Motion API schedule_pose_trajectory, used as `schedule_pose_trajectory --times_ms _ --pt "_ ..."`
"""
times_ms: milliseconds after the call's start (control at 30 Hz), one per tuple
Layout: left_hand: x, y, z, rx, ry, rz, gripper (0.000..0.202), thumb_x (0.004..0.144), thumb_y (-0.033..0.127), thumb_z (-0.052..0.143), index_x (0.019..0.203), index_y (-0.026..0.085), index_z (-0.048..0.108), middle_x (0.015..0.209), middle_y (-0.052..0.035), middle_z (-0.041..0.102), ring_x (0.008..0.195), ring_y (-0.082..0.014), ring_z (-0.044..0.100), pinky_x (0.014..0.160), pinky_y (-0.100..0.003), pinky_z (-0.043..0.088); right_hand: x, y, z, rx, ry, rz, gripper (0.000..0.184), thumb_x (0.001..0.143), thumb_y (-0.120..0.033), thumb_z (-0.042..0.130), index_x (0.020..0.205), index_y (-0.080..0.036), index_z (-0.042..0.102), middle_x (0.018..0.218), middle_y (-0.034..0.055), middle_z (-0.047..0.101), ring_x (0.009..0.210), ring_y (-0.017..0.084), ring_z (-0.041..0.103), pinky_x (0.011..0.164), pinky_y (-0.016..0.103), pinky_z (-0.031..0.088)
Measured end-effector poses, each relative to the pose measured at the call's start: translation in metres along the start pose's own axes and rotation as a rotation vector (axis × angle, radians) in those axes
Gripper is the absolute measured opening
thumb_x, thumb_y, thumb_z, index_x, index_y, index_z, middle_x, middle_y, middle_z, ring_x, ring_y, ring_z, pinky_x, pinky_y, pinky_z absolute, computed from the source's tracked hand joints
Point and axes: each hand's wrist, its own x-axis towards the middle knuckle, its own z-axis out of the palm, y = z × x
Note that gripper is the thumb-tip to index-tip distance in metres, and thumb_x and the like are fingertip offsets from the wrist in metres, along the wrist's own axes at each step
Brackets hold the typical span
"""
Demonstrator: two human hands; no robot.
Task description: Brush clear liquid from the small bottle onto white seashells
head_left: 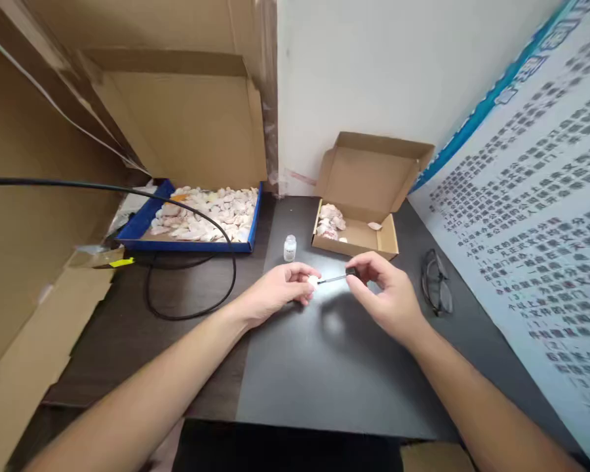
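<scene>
My left hand (280, 292) pinches a small white shell piece (313, 282) just above the dark mat (319, 367). My right hand (386, 292) is closed on the black cap end of a thin brush applicator (335, 278), whose tip touches the white piece. A small clear bottle (290, 248) stands upright just behind my left hand. Beyond my right hand sits a small open cardboard box (373, 237) holding a few pale shells.
A blue tray (142, 226) heaped with several pale shells sits at the back left, with cardboard sheets (187, 118) propped behind it. A black cable (191, 311) loops over the table. Folded glasses (436, 285) lie to the right. A printed poster (541, 216) leans along the right side.
</scene>
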Motion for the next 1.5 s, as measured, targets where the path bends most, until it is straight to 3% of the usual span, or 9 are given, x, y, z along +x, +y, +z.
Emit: schedule_pose_trajectory --times_ms 633,1500 --pt "-0.0013 0.0009 -0.0015 -0.055 0.006 -0.018 0.033 0.072 0.017 0.075 0.101 0.014 0.060 0.080 0.0001 0.064 0.068 -0.0098 0.061 0.071 -0.025 0.045 -0.0016 0.0018 0.0004 0.045 -0.030 0.032 0.006 0.084 -0.019 0.062 0.090 -0.021 0.061 0.071 -0.0030 0.054 0.064 0.014 0.050 0.063 0.028 0.044" --pt "-0.0012 0.0037 0.0006 0.031 0.002 0.015 0.031 0.077 0.026 0.074 0.102 0.014 0.061 0.077 0.0025 0.057 0.062 -0.0081 0.053 0.064 -0.023 0.041 -0.0023 -0.0016 -0.0004 0.040 -0.048 -0.003 0.008 0.084 -0.022 0.062 0.093 -0.021 0.060 0.072 -0.0023 0.056 0.064 0.014 0.052 0.063 0.028 0.045"
